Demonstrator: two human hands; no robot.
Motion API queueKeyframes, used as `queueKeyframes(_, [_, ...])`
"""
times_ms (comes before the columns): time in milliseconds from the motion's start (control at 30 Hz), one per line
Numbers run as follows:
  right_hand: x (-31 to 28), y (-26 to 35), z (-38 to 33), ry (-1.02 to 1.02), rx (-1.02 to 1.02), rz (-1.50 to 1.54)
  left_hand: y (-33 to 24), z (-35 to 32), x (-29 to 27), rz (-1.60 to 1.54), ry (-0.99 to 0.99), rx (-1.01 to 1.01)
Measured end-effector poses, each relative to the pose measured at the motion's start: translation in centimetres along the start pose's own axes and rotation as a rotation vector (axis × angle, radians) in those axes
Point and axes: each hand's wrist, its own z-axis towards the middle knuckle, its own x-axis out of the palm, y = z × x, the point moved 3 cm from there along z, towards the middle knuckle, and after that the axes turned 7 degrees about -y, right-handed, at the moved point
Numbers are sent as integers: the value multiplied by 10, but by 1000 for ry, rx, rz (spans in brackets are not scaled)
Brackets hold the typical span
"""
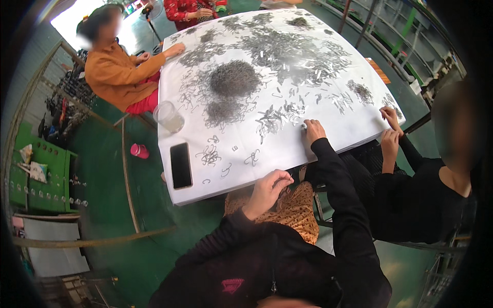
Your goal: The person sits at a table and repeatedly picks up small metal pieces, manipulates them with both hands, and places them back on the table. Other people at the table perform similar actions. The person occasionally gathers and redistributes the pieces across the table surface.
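My left hand (268, 191) is just off the table's front edge, thumb and fingertips pinched together. A tiny pale bit shows at the fingertips, too small to name. Over the white table (277, 149), my right hand (314, 131) has its fingers drawn together beside the small shiny metal strips (277, 117); whatever it pinches is hidden. Small curved wire hooks (209, 155) lie loose at the near left, with a few more hooks (252, 157) nearer my left hand. Farther back rises a dense dark heap of wire hooks (234, 78).
A black phone (181, 165) and a clear plastic cup (168, 117) sit along the left edge. More metal pieces (287, 49) spread across the far side. A person in orange (115, 69), one in red (187, 11) and one in black (416, 200) sit around the table.
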Motion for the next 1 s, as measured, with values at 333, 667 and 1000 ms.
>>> queueKeyframes(333, [-89, 60, -45, -26, 427, 851, 9, 18, -1, 62, -9, 94])
queueKeyframes(667, [-159, 140, -86, -173, 531, 1237, 2, 32, 6, 81, 60, 112])
queueKeyframes(1000, [-148, 143, -95, -259, 569, 1284, 3, 23, 2, 162, 5, 145])
